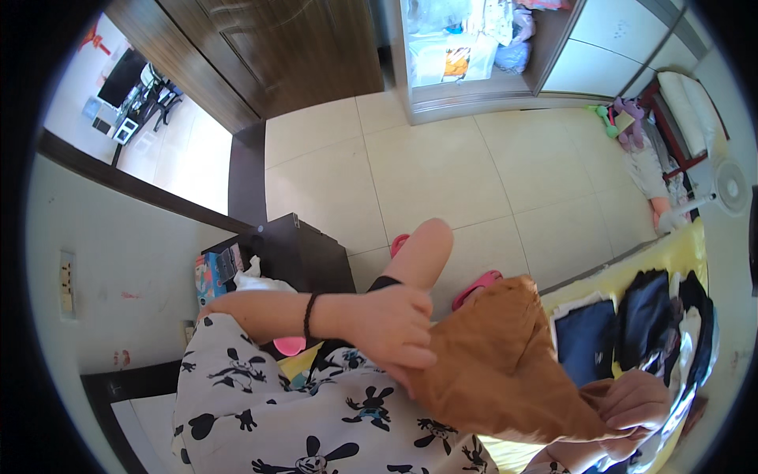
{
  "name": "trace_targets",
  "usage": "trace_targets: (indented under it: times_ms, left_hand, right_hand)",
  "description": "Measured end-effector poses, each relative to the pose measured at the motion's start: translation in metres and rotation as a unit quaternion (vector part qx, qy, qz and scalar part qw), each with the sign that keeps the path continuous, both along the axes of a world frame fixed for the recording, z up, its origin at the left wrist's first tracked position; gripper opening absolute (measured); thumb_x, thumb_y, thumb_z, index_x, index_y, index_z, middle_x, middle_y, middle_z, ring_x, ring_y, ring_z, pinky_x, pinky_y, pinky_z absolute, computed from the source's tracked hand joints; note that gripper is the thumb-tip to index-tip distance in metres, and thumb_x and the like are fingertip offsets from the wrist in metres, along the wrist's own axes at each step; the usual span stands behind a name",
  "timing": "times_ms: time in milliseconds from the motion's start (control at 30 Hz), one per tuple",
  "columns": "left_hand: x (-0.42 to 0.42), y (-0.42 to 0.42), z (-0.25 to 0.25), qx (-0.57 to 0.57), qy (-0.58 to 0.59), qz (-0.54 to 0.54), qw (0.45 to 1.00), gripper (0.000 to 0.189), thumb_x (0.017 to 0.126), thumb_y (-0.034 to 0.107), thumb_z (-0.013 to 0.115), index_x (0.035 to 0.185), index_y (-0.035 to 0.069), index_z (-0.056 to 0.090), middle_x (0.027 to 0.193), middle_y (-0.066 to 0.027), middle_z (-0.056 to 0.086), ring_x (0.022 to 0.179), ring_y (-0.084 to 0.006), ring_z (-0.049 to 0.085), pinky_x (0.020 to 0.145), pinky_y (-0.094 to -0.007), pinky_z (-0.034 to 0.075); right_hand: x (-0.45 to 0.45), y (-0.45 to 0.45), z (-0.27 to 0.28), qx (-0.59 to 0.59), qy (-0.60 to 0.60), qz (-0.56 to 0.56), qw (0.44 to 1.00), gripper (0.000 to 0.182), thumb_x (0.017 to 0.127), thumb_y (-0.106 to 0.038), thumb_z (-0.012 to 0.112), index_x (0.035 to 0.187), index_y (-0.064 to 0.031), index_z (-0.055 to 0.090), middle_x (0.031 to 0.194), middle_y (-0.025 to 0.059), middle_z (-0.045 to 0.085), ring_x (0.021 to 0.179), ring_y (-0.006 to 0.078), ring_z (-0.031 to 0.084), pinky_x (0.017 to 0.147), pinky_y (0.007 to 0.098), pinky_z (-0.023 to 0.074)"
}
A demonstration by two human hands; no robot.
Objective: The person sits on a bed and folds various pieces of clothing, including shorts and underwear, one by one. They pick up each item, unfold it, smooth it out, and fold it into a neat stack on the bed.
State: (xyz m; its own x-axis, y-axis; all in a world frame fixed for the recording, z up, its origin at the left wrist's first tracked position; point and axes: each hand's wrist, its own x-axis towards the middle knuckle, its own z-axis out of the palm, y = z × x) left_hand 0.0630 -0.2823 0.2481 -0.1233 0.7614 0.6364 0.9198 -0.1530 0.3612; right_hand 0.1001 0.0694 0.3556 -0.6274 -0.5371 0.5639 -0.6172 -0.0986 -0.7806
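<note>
A brown cloth garment (491, 361) is stretched between my two hands, over my lap. My left hand (388, 329), with a dark braided band at its wrist, grips the garment's left edge. At the lower right my right hand (636, 409) is closed around a bunched part of the same cloth. The garment looks creased, and I cannot tell which part of it is which. Close by my right hand, a folded navy garment (586, 338) lies on the yellow bed cover (645, 249).
More dark clothes (645, 308) are piled on the bed. A dark cabinet (302, 249) stands at my left. Pink slippers (474, 290) are on my feet. Ahead are an open wardrobe (474, 98) and a brown door (296, 53); a white fan (728, 186) stands at the right.
</note>
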Motion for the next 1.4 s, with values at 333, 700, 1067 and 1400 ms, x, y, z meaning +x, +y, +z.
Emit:
trace_targets:
  times_ms: [333, 700, 1067, 1400]
  left_hand:
    - [-0.096, -0.020, -0.047, -0.006, -0.173, 0.109, 0.979, 0.032, 0.077, 0.037, 0.067, 0.072, 0.011, 0.048, 0.058, 0.0012, 0.041, 0.055, -0.0155, 0.047, 0.059, -0.0281, 0.040]
    - [-0.138, -0.102, 0.023, -0.248, -0.320, 0.330, 0.853, 0.025, 0.078, 0.038, 0.064, 0.075, 0.015, 0.054, 0.060, -0.0002, 0.054, 0.063, -0.0167, 0.058, 0.066, -0.0282, 0.042]
    - [-0.159, -0.167, 0.054, -0.112, -0.288, 0.479, 0.822, 0.023, 0.077, 0.035, 0.065, 0.079, 0.014, 0.057, 0.068, 0.0008, 0.057, 0.067, -0.0184, 0.058, 0.065, -0.0298, 0.042]
    - [-0.176, -0.173, 0.072, -0.078, -0.285, 0.505, 0.811, 0.027, 0.076, 0.037, 0.066, 0.079, 0.012, 0.057, 0.068, -0.0001, 0.058, 0.065, -0.0189, 0.057, 0.065, -0.0302, 0.042]
  right_hand:
    - [-0.208, -0.049, -0.068, -0.092, -0.233, 0.012, 0.968, 0.018, 0.052, -0.003, 0.072, 0.055, -0.0026, 0.054, 0.051, 0.0066, 0.054, 0.042, 0.0196, 0.054, 0.041, 0.0270, 0.0420]
    - [-0.314, -0.125, -0.001, 0.470, -0.282, -0.104, 0.830, 0.019, 0.065, 0.002, 0.072, 0.079, 0.0003, 0.060, 0.070, 0.0100, 0.057, 0.062, 0.0196, 0.056, 0.057, 0.0282, 0.0450]
    - [-0.385, -0.219, 0.057, 0.516, -0.251, -0.096, 0.813, 0.018, 0.064, 0.001, 0.073, 0.078, 0.0001, 0.061, 0.072, 0.0100, 0.060, 0.063, 0.0200, 0.059, 0.060, 0.0279, 0.0487]
    - [-0.417, -0.245, 0.097, 0.538, -0.212, -0.104, 0.809, 0.016, 0.066, 0.004, 0.069, 0.077, 0.0027, 0.058, 0.069, 0.0090, 0.057, 0.061, 0.0156, 0.056, 0.059, 0.0259, 0.0459]
